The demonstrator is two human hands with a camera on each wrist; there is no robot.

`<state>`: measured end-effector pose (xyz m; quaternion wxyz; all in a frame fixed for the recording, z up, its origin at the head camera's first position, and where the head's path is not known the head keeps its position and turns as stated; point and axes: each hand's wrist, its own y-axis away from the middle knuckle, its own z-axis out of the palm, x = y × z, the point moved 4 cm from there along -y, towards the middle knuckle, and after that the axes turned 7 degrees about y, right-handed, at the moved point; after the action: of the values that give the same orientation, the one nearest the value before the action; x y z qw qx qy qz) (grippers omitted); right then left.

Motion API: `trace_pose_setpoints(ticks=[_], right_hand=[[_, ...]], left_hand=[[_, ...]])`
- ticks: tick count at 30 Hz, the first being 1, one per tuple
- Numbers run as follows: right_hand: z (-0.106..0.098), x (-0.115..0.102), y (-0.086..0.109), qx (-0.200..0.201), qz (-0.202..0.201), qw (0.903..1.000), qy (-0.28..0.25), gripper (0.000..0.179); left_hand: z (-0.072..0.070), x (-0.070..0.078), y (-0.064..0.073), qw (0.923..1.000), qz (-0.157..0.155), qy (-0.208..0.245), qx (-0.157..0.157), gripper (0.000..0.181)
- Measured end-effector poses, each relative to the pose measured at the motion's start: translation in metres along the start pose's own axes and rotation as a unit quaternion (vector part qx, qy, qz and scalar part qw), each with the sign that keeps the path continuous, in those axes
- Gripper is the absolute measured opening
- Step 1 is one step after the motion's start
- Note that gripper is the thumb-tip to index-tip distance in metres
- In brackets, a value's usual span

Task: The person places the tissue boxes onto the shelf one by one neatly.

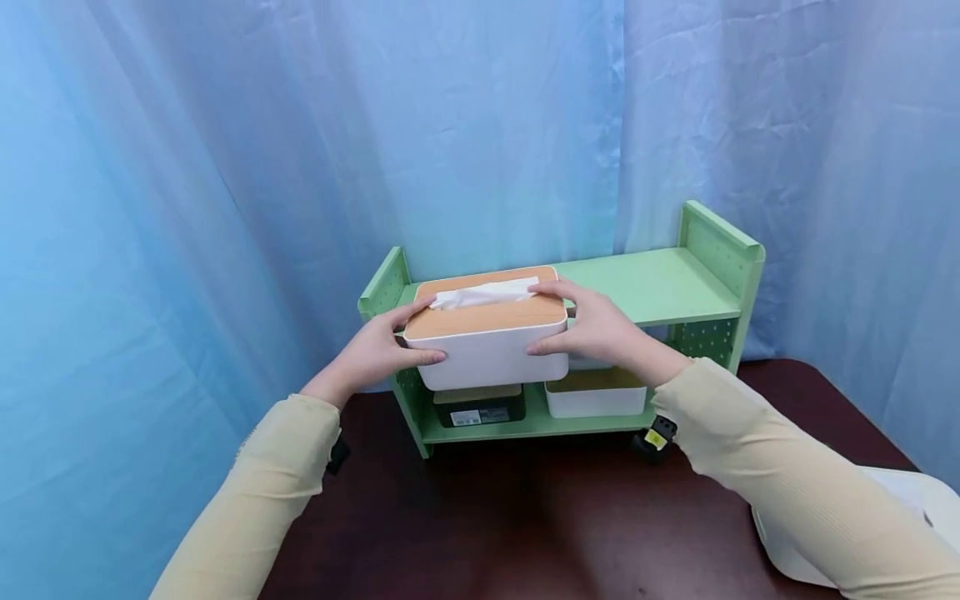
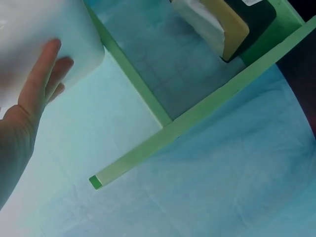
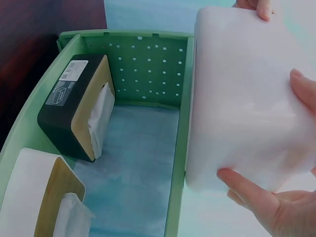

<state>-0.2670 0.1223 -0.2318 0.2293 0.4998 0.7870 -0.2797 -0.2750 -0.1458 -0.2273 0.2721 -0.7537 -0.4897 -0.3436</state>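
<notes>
Both hands grip a white tissue box [image 1: 491,358] with a wood-coloured lid and a white tissue in its slot. My left hand [image 1: 375,346] holds its left end, thumb on the front face and fingers over the lid's edge. At the right end, my right hand [image 1: 600,329] has its thumb on the front and fingers near the tissue. The box overlaps the left part of the green shelf's [image 1: 637,283] top board in the head view. Its white underside [image 3: 247,98] faces the right wrist camera beside the shelf's edge.
On the lower shelf stand a black tissue box [image 1: 480,408] with a label and a smaller white tissue box [image 1: 596,400]. The rack has raised end panels and rests on a dark table [image 1: 525,517]. A white object [image 1: 795,550] lies at the right; blue curtains [image 1: 487,125] hang behind.
</notes>
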Motion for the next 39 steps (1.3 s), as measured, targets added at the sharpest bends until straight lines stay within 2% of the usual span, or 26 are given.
trace_pose_setpoints(ticks=[8, 15, 20, 24, 27, 33, 39], right_hand=[[-0.002, 0.002, -0.008, 0.007, 0.009, 0.9999, -0.010, 0.082], [-0.002, 0.005, -0.017, -0.002, 0.012, 0.9998, -0.014, 0.083], [-0.004, 0.009, -0.027, -0.036, 0.017, 0.9970, -0.066, 0.080], [-0.005, 0.011, -0.034, -0.075, 0.034, 0.9883, -0.128, 0.076], [-0.004, 0.013, -0.040, -0.090, 0.047, 0.9830, -0.153, 0.076], [-0.001, 0.013, -0.050, -0.087, 0.050, 0.9828, -0.155, 0.074], [0.003, 0.013, -0.059, -0.048, 0.048, 0.9872, -0.145, 0.070]], left_hand=[[-0.004, 0.003, -0.006, 0.9999, -0.004, -0.012, 0.005, 0.086], [-0.005, -0.001, -0.015, 0.9999, -0.011, 0.006, 0.000, 0.086], [-0.013, -0.007, -0.022, 0.9994, -0.021, 0.019, -0.021, 0.085], [-0.021, -0.014, -0.025, 0.9970, -0.033, 0.056, -0.042, 0.081], [-0.026, -0.018, -0.026, 0.9941, -0.045, 0.088, -0.046, 0.080], [-0.029, -0.023, -0.034, 0.9907, -0.050, 0.123, -0.032, 0.076], [-0.030, -0.023, -0.041, 0.9924, -0.058, 0.108, 0.011, 0.071]])
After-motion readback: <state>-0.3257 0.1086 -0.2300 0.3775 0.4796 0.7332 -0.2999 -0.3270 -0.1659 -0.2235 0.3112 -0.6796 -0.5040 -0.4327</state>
